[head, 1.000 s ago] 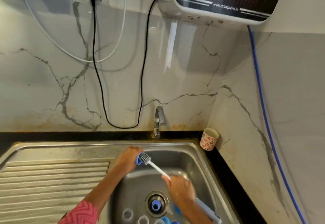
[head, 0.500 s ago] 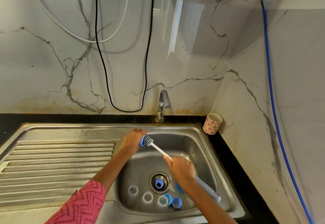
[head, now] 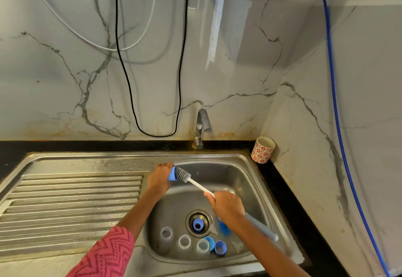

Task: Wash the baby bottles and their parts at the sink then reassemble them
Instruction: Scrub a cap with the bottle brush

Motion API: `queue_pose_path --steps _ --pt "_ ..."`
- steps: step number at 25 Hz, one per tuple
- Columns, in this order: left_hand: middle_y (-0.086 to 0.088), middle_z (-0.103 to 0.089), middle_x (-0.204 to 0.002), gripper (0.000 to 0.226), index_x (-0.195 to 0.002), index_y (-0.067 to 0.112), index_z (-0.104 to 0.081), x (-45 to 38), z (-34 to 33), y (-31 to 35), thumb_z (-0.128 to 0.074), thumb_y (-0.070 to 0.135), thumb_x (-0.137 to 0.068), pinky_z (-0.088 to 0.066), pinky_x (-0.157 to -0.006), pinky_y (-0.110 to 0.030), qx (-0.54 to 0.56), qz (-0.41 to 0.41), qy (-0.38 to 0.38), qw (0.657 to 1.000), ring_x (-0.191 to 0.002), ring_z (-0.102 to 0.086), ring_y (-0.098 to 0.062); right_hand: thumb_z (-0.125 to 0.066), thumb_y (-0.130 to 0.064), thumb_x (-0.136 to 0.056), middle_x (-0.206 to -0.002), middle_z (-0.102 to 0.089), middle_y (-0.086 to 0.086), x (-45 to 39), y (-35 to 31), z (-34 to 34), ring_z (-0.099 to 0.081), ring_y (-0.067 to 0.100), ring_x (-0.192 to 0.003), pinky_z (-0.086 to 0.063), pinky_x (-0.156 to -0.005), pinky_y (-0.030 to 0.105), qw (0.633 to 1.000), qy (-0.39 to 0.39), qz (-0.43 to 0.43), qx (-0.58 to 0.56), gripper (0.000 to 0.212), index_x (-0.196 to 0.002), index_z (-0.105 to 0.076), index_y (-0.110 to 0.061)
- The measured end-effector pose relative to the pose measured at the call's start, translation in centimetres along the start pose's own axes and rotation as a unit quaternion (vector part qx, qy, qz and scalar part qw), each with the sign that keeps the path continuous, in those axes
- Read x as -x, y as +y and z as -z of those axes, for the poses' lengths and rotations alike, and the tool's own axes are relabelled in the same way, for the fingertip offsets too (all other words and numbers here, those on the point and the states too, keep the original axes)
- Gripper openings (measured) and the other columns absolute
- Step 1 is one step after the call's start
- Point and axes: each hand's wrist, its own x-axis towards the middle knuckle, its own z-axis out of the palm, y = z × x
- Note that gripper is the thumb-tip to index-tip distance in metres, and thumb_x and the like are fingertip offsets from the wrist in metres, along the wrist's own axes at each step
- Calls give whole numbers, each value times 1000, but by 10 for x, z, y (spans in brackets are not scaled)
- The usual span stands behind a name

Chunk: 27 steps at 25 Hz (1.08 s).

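Since half a second ago I have drawn the bottle brush (head: 183, 175) slightly out of the blue ring (head: 172, 174), so more bristle shows. My left hand (head: 159, 177) grips that ring over the sink (head: 139, 159) basin's back-left corner, and my right hand (head: 228, 207) is clamped on the brush's white handle mid-basin. Three clear bottle parts (head: 185, 241) and blue rings (head: 220, 248) lie along the basin's front edge, another blue piece (head: 198, 225) in the drain.
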Motion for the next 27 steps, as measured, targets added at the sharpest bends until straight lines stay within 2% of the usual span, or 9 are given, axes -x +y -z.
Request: queue_pose_path --steps 4,6,8,11,14,16,18,22,27 --pt "-6 -59 -116 43 -121 16 -50 -3 6 -19 -64 6 -81 -49 -84 -32 22 46 -13 999 -105 -55 -21 -24 -55 -98 -82 -52 0 5 15 -8 -58 17 -80 -50 -79 31 1000 3 -1 -22 50 -86 -56 -20" --pt "-4 -61 -112 38 -115 19 -52 -2 3 -19 -66 11 -81 -50 -84 -30 15 25 -29 999 -97 -56 -17 -23 -55 -99 -80 -51 -1 1 13 5 -50 14 -74 -45 -71 27 999 20 21 17 48 -82 -52 -20" --pt "-1 -60 -107 29 -108 22 -54 -3 0 -8 -67 18 -82 -46 -82 -23 8 -24 -51 998 -90 -53 -10 -22 -54 -99 -79 -50 1 -6 6 13 -48 15 -73 -40 -67 27 997 29 47 62 54 -90 -59 -16" --pt "-2 -56 -111 36 -114 22 -53 -7 1 6 -66 14 -82 -46 -89 -28 14 -55 -36 998 -103 -53 -16 -22 -54 -99 -84 -57 5 -9 11 14 -53 18 -76 -40 -67 29 997 22 32 72 59 -100 -63 -11" --pt "-5 -54 -121 43 -125 18 -49 0 -3 6 -61 11 -85 -43 -94 -32 -17 -21 -25 999 -115 -50 -22 -22 -51 -100 -95 -66 8 2 22 9 -62 21 -86 -46 -73 29 995 22 13 96 58 -99 -64 -11" --pt "-6 -54 -121 39 -124 16 -50 5 -16 6 -60 11 -87 -42 -96 -33 -15 -18 -58 998 -119 -49 -24 -22 -50 -101 -87 -63 8 9 18 7 -63 22 -86 -44 -73 29 993 10 33 113 57 -94 -64 -12" --pt "-6 -55 -118 32 -117 15 -53 9 -29 10 -58 9 -86 -45 -93 -35 8 -36 -95 995 -118 -48 -25 -23 -50 -101 -92 -66 8 11 19 2 -63 23 -90 -44 -77 30 993 -28 46 107 58 -99 -66 -10" --pt "-8 -49 -127 46 -125 12 -44 20 -39 4 -62 9 -83 -47 -90 -39 9 10 -106 994 -121 -42 -27 -31 -41 -102 -107 -66 6 13 53 -10 -63 24 -100 -46 -80 29 992 -68 -35 104 47 -111 -64 -9" --pt "-9 -43 -135 60 -131 13 -36 33 -65 24 -66 27 -80 -35 -100 -37 88 51 -193 976 -127 -37 -30 -24 -51 -100 -101 -68 9 19 89 -17 -65 24 -93 -47 -72 29 989 -61 -108 80 58 -106 -64 -9"
